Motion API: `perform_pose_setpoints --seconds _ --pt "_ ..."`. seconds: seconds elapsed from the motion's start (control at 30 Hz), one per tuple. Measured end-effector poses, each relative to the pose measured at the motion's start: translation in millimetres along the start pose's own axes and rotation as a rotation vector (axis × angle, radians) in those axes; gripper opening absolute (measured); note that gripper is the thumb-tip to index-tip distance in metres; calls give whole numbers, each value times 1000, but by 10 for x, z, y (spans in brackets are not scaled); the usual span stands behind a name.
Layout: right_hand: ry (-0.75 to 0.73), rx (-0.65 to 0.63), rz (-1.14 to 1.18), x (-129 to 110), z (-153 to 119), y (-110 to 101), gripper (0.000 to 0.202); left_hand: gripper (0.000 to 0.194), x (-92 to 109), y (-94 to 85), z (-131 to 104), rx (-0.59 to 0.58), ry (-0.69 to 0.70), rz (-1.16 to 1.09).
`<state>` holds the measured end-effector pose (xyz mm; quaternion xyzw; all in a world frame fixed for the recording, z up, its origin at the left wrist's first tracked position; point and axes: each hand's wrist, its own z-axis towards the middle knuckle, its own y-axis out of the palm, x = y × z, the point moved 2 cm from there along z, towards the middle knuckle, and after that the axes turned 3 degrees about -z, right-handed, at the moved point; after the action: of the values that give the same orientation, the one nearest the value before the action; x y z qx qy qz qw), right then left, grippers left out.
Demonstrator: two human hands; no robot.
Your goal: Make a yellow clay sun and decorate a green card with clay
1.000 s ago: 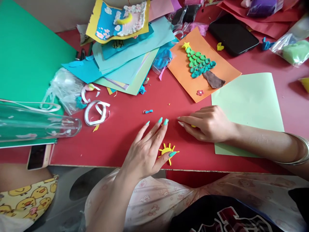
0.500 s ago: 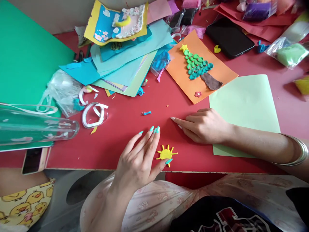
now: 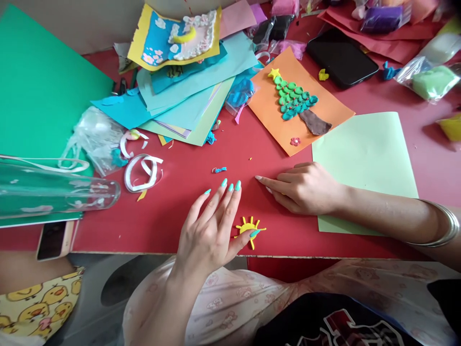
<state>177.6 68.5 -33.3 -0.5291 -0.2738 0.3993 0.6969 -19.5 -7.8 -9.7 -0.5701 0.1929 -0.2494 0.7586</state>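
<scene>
My left hand [image 3: 212,228] is open, palm down, its fingers spread low over the red table. Its thumb lies over the lower right part of a yellow clay sun [image 3: 247,226]; whether it presses on it is hard to tell. My right hand [image 3: 306,188] rests on the table with its index finger stretched out to the left and the other fingers partly bent, holding nothing visible. That forearm crosses a pale green sheet [image 3: 360,154]. A small blue clay scrap [image 3: 219,170] lies beyond my left fingertips.
An orange card [image 3: 266,103] with a clay tree lies beyond my right hand. Stacked papers [image 3: 201,103] and a white paper coil [image 3: 127,173] are at the left. A black phone [image 3: 342,57] and bagged clay [image 3: 434,82] sit at the back right. Another person's patterned clothing [image 3: 39,307] shows bottom left.
My left hand has shifted slightly forward and to the right, its fingers a little more spread and its thumb further over the sun. My right hand has stayed in place.
</scene>
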Motion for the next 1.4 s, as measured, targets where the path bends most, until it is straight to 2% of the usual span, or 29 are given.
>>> perform_pose_setpoints --seconds 0.2,0.43,0.67,0.8,0.93,1.07,1.17,1.4 --pt "10 -18 13 -3 1 3 39 73 -57 90 13 -78 -49 -8" --pt "22 -55 40 -1 9 -2 40 66 -19 -30 -51 -13 19 1" --pt "28 -58 53 3 7 2 41 68 -62 74 -36 -70 -44 -4" --pt "26 -54 58 6 8 9 40 66 -70 11 -47 -4 -39 -66" --pt "24 -44 65 10 2 16 40 69 -104 -84 -96 125 -91 -83" --pt "23 -30 77 10 -1 14 39 53 -169 -128 -137 202 -132 -32" --pt "17 -18 76 7 1 5 39 38 -213 -106 -141 194 -157 -39" --pt "20 18 71 8 4 -1 38 25 -231 -6 -29 155 -183 -100"
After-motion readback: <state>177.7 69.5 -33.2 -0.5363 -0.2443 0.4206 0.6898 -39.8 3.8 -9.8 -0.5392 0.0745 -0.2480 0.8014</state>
